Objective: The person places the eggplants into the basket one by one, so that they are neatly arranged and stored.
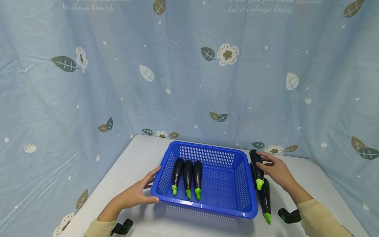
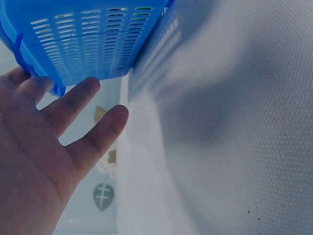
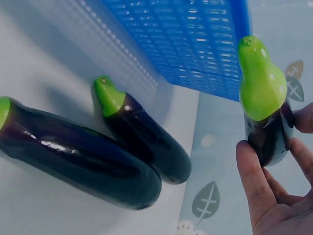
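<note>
The left hand (image 1: 134, 196) comes in from the lower left, its fingers spread and mostly straight, touching the rim of a blue basket (image 1: 207, 207) at its near left corner, with the thumb stretched along the near side. The right hand (image 1: 278, 170) reaches in from the lower right, thumb and fingers pinching an eggplant (image 1: 256, 164) just outside the basket's right wall, its green end toward the person. Below it, two more eggplants (image 3: 78, 152) lie on the table touching each other, while three others (image 1: 188, 174) rest side by side in the basket's left part. Both forearms wear pale yellow sleeves (image 1: 318, 215), and a black device (image 1: 289, 216) sits at each wrist. The table (image 1: 142, 153) is white with a fine woven texture, shadowed beneath the basket. Around it hangs a light blue curtain (image 1: 183, 59) printed with leaves, flowers and paw prints, with white lettering along the top.
</note>
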Tool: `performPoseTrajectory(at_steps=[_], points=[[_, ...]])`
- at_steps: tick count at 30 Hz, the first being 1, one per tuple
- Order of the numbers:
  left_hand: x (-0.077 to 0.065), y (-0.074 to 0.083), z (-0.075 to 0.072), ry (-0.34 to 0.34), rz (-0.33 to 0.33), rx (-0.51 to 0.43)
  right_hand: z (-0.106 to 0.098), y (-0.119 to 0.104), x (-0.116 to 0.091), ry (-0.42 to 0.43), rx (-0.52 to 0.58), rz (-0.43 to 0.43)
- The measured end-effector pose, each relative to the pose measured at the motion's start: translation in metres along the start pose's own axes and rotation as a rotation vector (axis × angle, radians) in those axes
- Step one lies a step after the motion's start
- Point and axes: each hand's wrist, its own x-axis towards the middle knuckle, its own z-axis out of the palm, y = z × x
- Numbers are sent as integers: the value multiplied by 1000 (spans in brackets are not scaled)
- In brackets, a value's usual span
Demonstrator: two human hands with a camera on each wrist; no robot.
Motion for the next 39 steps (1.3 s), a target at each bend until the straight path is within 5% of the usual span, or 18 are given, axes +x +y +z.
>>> performPoseTrajectory(at_steps=[39], points=[[1,-2,-1,-9,5,-1,31,-45,31,-37,81,-60]])
